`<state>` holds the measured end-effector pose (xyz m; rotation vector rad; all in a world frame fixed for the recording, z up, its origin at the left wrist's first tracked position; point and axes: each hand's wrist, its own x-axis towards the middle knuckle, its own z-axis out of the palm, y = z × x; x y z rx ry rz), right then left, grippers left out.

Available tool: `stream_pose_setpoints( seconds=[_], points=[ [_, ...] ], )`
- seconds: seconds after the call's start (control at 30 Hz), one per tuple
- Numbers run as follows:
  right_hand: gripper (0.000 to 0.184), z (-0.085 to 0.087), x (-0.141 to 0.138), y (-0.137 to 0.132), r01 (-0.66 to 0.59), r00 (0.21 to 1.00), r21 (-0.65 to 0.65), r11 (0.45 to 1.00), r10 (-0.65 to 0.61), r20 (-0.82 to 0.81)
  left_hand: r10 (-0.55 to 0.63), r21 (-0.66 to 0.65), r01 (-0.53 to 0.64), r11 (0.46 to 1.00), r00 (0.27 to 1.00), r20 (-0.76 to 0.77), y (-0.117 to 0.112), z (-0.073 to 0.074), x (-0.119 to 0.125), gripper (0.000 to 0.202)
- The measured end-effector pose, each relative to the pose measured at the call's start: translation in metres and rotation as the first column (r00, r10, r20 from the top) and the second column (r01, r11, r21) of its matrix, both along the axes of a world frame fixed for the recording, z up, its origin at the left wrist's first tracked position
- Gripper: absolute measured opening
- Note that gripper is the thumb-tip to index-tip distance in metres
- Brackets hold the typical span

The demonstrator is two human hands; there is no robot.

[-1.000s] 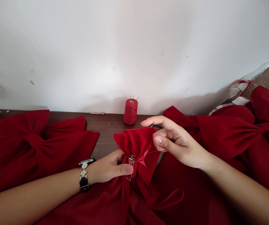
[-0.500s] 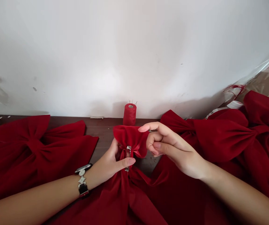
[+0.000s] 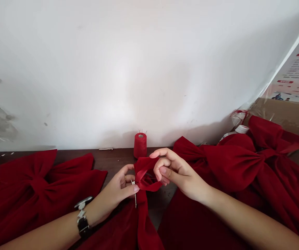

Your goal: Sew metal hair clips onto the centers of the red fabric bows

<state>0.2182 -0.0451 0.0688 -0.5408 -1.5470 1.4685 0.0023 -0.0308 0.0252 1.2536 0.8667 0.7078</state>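
The left hand (image 3: pixel 117 184) is narrowed to a pinch, thumb and fingers closing on a metal clip (image 3: pixel 134 194) that sits against a gathered red velvet bow (image 3: pixel 146 176). The bow stands between the hands, just right of the left thumb, its fold curling toward the right hand (image 3: pixel 174 170). That hand's fingers curl in tight just beside the velvet, thumb against forefinger; any thread there is too fine to make out. Firm pressure close to the clip keeps the gathers from slipping. Just beyond the hands, a red thread cone (image 3: pixel 140 146) stands on the bench (image 3: pixel 115 157), and larger red bows (image 3: pixel 36 177) lie to either side.
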Motion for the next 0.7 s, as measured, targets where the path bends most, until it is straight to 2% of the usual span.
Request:
stream_pose_setpoints(
  seconds=[0.1, 0.13, 0.2, 0.27, 0.33, 0.4, 0.47, 0.5, 0.53, 0.6, 0.7],
  points=[
    [0.030, -0.022, -0.004, 0.013, 0.007, 1.000, -0.053, 0.999, -0.005, 0.030, -0.167, -0.149, 0.161, 0.975, 0.986, -0.026, 0.006, 0.001, -0.001, 0.055],
    [0.031, -0.030, -0.007, 0.015, -0.019, 0.999, -0.075, 0.997, 0.022, 0.031, -0.205, -0.147, 0.194, 0.970, 0.976, -0.068, 0.008, 0.002, -0.001, 0.053],
    [0.035, -0.046, -0.013, 0.017, -0.075, 0.996, -0.112, 0.991, 0.080, 0.041, -0.224, -0.053, 0.218, 0.974, 0.955, -0.193, 0.010, 0.005, -0.001, 0.047],
    [0.039, -0.057, -0.018, 0.014, -0.104, 0.992, -0.122, 0.987, 0.111, 0.055, -0.176, 0.131, 0.230, 0.964, 0.926, -0.335, 0.010, 0.009, 0.000, 0.038],
    [0.038, -0.062, -0.022, 0.011, -0.106, 0.991, -0.118, 0.987, 0.115, 0.067, -0.071, 0.325, 0.249, 0.913, 0.878, -0.473, 0.008, 0.013, 0.000, 0.028],
    [0.036, -0.064, -0.024, 0.007, -0.091, 0.993, -0.109, 0.990, 0.099, 0.072, 0.100, 0.467, 0.244, 0.850, 0.795, -0.598, 0.007, 0.015, 0.000, 0.018],
    [0.035, -0.064, -0.025, 0.005, -0.062, 0.996, -0.105, 0.992, 0.069, 0.059, 0.278, 0.574, 0.218, 0.789, 0.707, -0.651, 0.005, 0.016, -0.001, 0.023],
    [0.035, -0.065, -0.026, 0.004, -0.045, 0.997, -0.109, 0.993, 0.051, 0.050, 0.335, 0.613, 0.206, 0.763, 0.685, -0.647, 0.005, 0.016, -0.001, 0.025],
    [0.035, -0.065, -0.026, 0.003, -0.028, 0.999, -0.115, 0.993, 0.032, 0.038, 0.361, 0.641, 0.201, 0.741, 0.686, -0.631, 0.005, 0.016, -0.001, 0.025],
    [0.036, -0.067, -0.026, 0.004, -0.012, 1.000, -0.131, 0.991, 0.013, 0.003, 0.330, 0.664, 0.215, 0.717, 0.734, -0.594, 0.004, 0.016, 0.000, 0.016],
    [0.038, -0.068, -0.024, 0.006, -0.023, 0.999, -0.159, 0.987, 0.017, -0.041, 0.245, 0.653, 0.228, 0.722, 0.799, -0.549, 0.003, 0.014, 0.000, 0.007]
  ],
)
